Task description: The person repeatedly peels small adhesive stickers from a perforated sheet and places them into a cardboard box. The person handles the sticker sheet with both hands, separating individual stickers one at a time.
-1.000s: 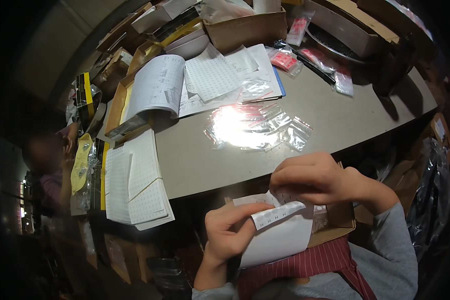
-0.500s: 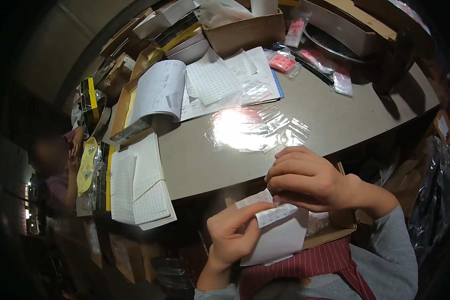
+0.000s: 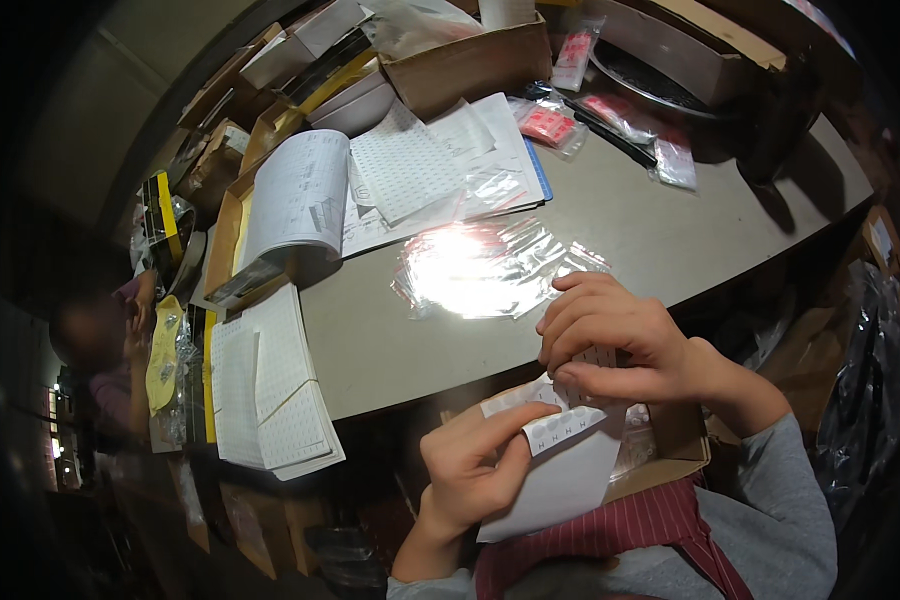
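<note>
A white sheet of small printed stickers [image 3: 560, 432], its edge folded over, is pinched between the thumb and fingers of my left hand [image 3: 475, 460]. The plain white part of the sheet hangs down over my lap. My right hand [image 3: 620, 335] is at the sheet's upper edge, thumb and forefinger drawn together there. Whatever lies between those fingertips is too small to make out. Just beyond my right hand, a pile of small clear zip bags [image 3: 480, 270] shines on the table. Under the sheet, an open cardboard box [image 3: 685, 435] on my lap holds small clear bags.
At left lies a banded stack of printed sheets [image 3: 270, 400]. Behind it an open notebook [image 3: 295, 190] leans on a carton, beside loose papers [image 3: 410, 165]. Red-marked bag packs [image 3: 550, 125] and a black pen [image 3: 610, 135] lie farther back. Another person [image 3: 110, 340] sits at far left.
My right hand has shifted slightly up and right, showing more of the sheet. The fold in my left hand has opened a little, and the whole view has shifted slightly.
</note>
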### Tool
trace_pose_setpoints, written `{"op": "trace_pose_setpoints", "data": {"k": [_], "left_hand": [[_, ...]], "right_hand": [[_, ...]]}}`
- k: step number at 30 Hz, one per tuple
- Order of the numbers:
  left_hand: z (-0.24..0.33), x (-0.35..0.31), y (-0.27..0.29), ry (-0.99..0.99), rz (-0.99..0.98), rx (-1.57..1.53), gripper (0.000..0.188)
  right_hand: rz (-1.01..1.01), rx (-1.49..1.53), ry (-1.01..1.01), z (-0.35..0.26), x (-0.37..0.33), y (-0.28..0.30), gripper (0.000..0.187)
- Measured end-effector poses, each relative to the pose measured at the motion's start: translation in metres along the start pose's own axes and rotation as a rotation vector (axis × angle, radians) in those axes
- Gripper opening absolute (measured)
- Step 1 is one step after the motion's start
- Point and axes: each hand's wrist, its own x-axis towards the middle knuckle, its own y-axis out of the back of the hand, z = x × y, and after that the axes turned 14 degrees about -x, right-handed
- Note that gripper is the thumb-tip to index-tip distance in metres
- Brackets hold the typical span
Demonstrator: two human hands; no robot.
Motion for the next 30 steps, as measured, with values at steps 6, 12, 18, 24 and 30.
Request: {"op": "trace_pose_setpoints", "data": {"k": [6,12,18,24,30], "left_hand": [[-0.01,0.005,0.0,0.053,0.033,-0.044,0.029],[-0.014,0.009,0.003,0.046,-0.001,-0.051,0.03],[-0.026,0.004,0.009,0.075,0.049,-0.116,0.031],[-0.036,-0.003,0.014,0.081,0.096,-0.14,0.031],[-0.029,-0.007,0.018,0.044,0.144,-0.134,0.028]], "right_hand": [[0.021,-0.107,0.026,0.004,-0.002,-0.006,0.009],[0.02,-0.111,0.005,0.007,0.003,-0.006,0.007],[0.152,-0.414,-0.102,0.022,0.001,0.011,0.023],[0.07,-0.86,-0.035,0.036,-0.004,0.009,0.023],[-0.137,-0.821,0.04,0.022,-0.012,0.018,0.015]]}}
